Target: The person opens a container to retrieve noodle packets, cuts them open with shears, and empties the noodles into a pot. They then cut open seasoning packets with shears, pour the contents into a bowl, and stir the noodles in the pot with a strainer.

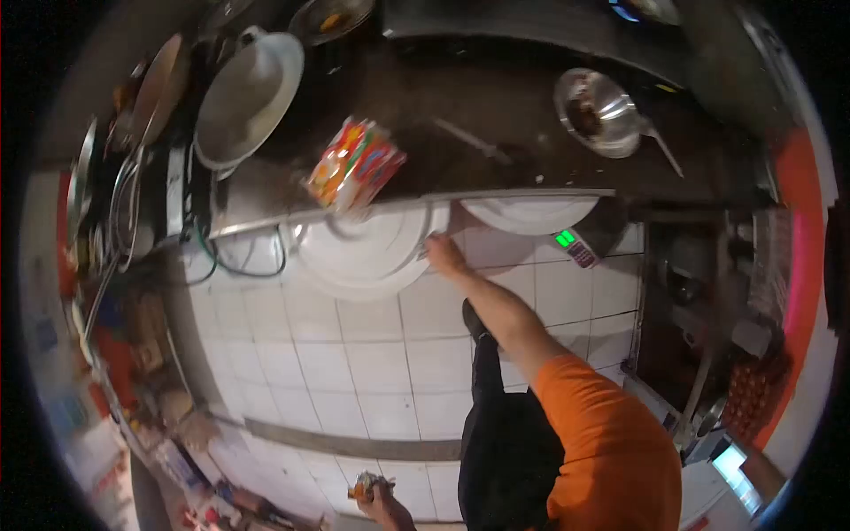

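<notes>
While the right hand (444,255) meets the right rim of the lid (354,257), grip too blurred to tell, the left hand (383,507), well apart from the lid, grips a packet (364,486); bright bag (358,165), on counter (469,97) beyond the lid.
</notes>
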The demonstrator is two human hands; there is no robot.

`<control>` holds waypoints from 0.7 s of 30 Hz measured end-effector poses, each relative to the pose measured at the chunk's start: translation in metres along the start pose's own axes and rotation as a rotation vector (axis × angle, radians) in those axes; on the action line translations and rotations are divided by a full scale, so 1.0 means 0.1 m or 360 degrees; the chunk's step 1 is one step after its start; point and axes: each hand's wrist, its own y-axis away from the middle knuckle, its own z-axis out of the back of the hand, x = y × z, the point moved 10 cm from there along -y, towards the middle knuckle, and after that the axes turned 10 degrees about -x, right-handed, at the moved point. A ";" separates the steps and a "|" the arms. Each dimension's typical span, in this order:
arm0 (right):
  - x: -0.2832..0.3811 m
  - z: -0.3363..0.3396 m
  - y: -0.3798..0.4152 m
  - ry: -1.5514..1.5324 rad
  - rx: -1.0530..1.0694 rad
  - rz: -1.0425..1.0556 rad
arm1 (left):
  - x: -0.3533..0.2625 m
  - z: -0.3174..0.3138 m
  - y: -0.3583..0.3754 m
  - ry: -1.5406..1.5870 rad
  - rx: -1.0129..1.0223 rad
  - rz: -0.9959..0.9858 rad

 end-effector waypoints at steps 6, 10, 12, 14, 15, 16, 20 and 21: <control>-0.04 0.76 0.88 0.0124 -0.0068 -0.0339 | -0.52 -0.36 0.31 0.0041 0.0199 -0.0108; -0.53 1.79 2.31 0.0154 -0.0208 -0.0599 | -0.66 -0.65 0.47 0.0065 0.0382 -0.0275; -1.10 2.46 3.13 0.0270 -0.0301 -0.0881 | -0.88 -0.88 0.75 0.0066 0.0536 -0.0408; -1.67 3.17 4.16 0.0588 -0.0393 -0.1244 | -1.03 -1.18 1.06 -0.0049 0.0889 -0.0672; -1.98 3.35 4.82 0.0835 -0.0436 -0.1397 | -1.02 -1.29 1.21 -0.0133 0.1045 -0.0773; -2.15 3.71 5.49 0.0878 -0.0492 -0.1608 | -0.97 -1.40 1.36 -0.0206 0.1178 -0.0844; -2.36 4.71 7.95 0.0692 -0.0819 -0.2031 | -0.64 -1.65 1.96 -0.0368 0.1543 -0.1115; -2.52 4.75 8.55 0.0630 -0.0892 -0.2039 | -0.51 -1.70 2.14 -0.0391 0.1631 -0.1190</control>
